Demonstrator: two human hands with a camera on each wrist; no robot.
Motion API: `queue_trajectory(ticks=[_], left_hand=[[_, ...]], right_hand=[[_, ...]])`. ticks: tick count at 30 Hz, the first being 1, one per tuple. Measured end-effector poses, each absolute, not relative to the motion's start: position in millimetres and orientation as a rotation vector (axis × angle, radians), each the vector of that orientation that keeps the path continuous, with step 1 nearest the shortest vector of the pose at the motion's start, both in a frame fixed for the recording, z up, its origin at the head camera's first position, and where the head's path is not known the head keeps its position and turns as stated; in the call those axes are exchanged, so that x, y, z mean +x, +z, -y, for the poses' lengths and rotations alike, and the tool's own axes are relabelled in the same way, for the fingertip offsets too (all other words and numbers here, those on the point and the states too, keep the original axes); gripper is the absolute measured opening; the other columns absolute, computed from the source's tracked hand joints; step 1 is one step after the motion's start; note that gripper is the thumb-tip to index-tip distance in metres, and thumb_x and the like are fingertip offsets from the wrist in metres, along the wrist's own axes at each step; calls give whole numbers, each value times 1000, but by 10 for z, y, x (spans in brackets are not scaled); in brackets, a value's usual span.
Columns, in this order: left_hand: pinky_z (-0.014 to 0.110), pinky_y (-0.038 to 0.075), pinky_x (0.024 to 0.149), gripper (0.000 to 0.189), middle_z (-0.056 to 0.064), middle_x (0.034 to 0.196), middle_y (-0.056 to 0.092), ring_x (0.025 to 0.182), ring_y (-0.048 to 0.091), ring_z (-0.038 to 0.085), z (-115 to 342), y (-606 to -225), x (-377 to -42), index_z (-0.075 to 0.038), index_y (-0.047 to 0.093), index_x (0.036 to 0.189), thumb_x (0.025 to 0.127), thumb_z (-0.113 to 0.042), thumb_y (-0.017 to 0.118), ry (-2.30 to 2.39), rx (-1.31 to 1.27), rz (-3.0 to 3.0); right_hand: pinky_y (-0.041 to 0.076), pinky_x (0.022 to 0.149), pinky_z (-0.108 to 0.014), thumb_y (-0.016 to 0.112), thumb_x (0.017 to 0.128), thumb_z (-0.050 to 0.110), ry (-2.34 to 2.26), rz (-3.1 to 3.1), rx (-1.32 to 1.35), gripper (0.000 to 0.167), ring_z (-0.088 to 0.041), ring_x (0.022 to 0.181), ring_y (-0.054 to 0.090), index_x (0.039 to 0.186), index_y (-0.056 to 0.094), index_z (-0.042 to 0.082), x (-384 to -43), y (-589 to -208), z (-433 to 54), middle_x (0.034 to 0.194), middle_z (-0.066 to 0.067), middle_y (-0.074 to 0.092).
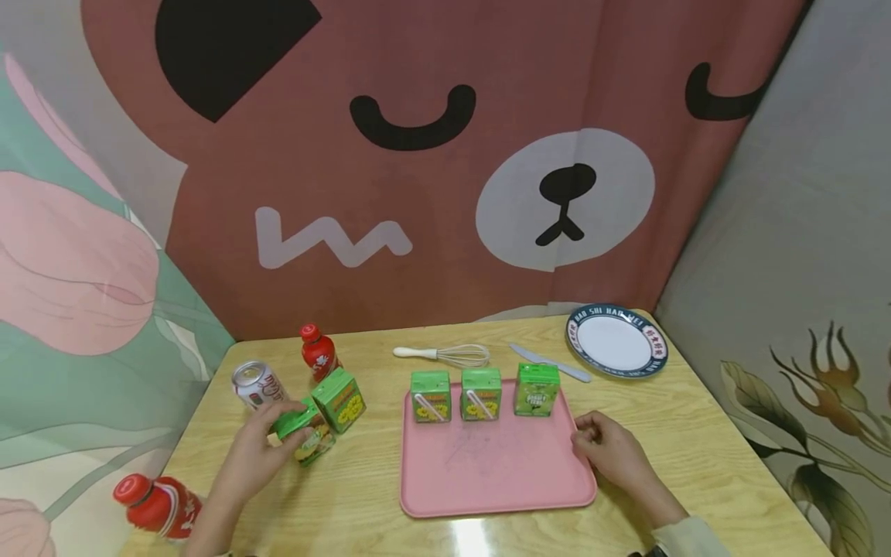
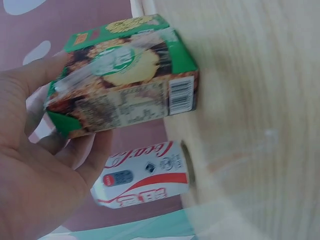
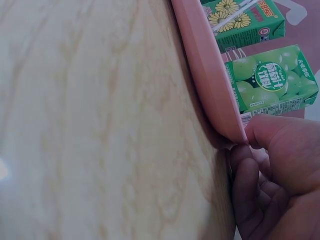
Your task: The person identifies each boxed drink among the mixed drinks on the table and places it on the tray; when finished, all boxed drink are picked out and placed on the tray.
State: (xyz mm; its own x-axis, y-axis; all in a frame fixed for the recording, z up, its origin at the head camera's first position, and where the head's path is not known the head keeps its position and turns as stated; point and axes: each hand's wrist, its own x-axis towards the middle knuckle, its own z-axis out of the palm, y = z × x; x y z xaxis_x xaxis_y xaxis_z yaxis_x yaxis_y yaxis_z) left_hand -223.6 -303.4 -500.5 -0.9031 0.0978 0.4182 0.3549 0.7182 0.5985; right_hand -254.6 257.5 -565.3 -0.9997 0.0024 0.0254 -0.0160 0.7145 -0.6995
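Note:
My left hand (image 1: 252, 458) grips a green and brown drink carton (image 2: 125, 82) between thumb and fingers, at the left of the table. Right beside it stands a green carton with yellow flowers (image 1: 341, 401), and behind my fingers is a silver Coca-Cola can (image 1: 254, 382). The right edge of the pink tray (image 1: 487, 481) is pinched by my right hand (image 1: 616, 456). Along the tray's far side stand two flowered green cartons (image 1: 431, 398) and, to their right, a grape juice carton (image 3: 270, 80).
A red bottle (image 1: 319, 352) stands behind the cartons; another red bottle (image 1: 160, 507) is near the left front. At the back lie a whisk (image 1: 445, 354), a knife (image 1: 551, 362) and a white plate with a blue rim (image 1: 616, 340). Printed curtains hang around the table.

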Motion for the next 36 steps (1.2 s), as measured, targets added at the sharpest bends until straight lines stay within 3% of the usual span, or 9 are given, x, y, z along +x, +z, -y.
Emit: queue_trajectory(ticks=[3,6,18,31,36], left_hand=[[29,54,72,36,5,110,61,90,60,14,3009,-5040,-2258,-8,69,115,83,-2,84,-1052,-313,2544],[27,54,71,35,6,109,62,87,59,12,3005,-5065,-2271,-8,70,116,84,-4,84,-1094,-274,2538],[18,47,82,36,5,117,63,106,56,8,3071,-5110,-2267,-14,71,119,86,-5,82,-1198,-390,2486],[12,43,85,35,15,109,66,103,57,8,2905,-4989,-2231,0,72,106,75,12,83,-1169,-390,2397],[9,39,90,34,11,110,67,106,54,3,2934,-5058,-2249,-5,74,106,76,9,84,-1137,-365,2414]], right_hand=[[45,72,-34,72,91,20,1175,2883,10,23,-15,76,55,110,68,7,-2544,-5647,-2576,82,3,60],[46,72,-33,72,91,19,1176,2879,5,22,-15,76,55,109,68,7,-2551,-5658,-2575,82,3,60],[46,72,-32,72,91,20,1210,2877,-3,24,-14,76,56,111,68,6,-2543,-5653,-2577,83,3,62],[46,72,-32,71,92,20,1202,2877,0,24,-15,76,56,111,68,6,-2566,-5666,-2583,83,3,61],[46,73,-33,71,92,20,1202,2876,-5,24,-15,76,56,111,69,6,-2565,-5672,-2584,82,3,61]])
